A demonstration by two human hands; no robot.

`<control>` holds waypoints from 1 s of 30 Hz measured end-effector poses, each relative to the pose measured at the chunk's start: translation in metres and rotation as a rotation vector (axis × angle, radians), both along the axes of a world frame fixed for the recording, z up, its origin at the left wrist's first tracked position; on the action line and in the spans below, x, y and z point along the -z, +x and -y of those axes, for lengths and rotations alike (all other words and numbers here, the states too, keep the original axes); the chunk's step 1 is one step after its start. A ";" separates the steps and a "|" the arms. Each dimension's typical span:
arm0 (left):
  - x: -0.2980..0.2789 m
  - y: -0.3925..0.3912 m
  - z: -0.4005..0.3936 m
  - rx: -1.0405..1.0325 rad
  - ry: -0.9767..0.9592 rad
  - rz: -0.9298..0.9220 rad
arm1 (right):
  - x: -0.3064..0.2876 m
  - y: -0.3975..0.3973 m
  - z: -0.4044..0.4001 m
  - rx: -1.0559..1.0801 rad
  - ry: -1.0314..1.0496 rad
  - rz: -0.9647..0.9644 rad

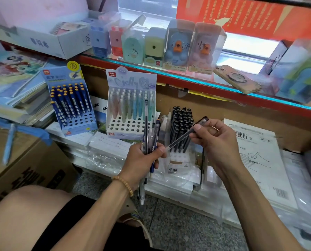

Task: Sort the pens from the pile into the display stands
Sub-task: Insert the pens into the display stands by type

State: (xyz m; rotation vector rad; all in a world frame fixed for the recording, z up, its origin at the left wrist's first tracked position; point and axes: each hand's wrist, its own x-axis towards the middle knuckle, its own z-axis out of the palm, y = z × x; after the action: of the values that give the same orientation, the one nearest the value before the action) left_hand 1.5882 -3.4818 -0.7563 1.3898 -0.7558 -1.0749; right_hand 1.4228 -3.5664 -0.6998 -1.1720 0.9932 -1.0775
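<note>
Black-capped pen (185, 136) pinched in right hand (214, 140), drawn slantwise from bunch of pens (149, 142) clamped upright in left hand (142, 160), just in front of black pen stand (181, 131), seemingly so each gets sorted singly.

Left hand (142, 158) raised mid-scene, back toward camera, fingers curled round bundle of pens (147, 142) held upright. Bead bracelet (123, 184) on left wrist; left forearm runs down toward near left. Right hand (214, 140) just right of it, slightly farther, thumb and fingers pinching single pen (182, 138) held slantwise, its lower tip touching left hand's fingers. Right forearm stretches to near right corner. Bare knee (24, 214) near left.
</note>
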 end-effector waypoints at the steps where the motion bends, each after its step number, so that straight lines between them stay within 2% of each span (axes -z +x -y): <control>1: 0.000 -0.001 0.000 0.007 0.008 0.017 | 0.001 -0.001 0.000 0.008 -0.008 0.013; 5: 0.005 0.002 0.001 -0.107 0.066 0.000 | 0.006 -0.008 0.005 0.133 -0.085 -0.027; 8: 0.009 0.009 0.001 -0.176 0.114 -0.062 | 0.013 -0.010 0.008 0.158 -0.217 -0.206; 11: 0.011 0.011 0.000 -0.180 0.125 -0.073 | 0.030 -0.004 0.010 0.107 -0.338 -0.364; 18: 0.009 0.012 -0.003 -0.160 0.119 -0.062 | 0.053 0.006 0.016 0.028 -0.431 -0.592; 24: 0.007 0.012 -0.001 -0.145 0.095 -0.076 | 0.052 0.018 0.013 -0.157 -0.484 -0.734; 30: 0.001 0.013 -0.006 -0.074 0.049 -0.125 | 0.051 0.027 0.011 -0.129 -0.496 -0.800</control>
State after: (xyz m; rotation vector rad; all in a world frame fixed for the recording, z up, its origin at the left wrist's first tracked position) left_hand 1.6008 -3.4756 -0.7575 1.3674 -0.5866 -1.1172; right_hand 1.4502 -3.5778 -0.7509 -2.1395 1.2542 -0.7628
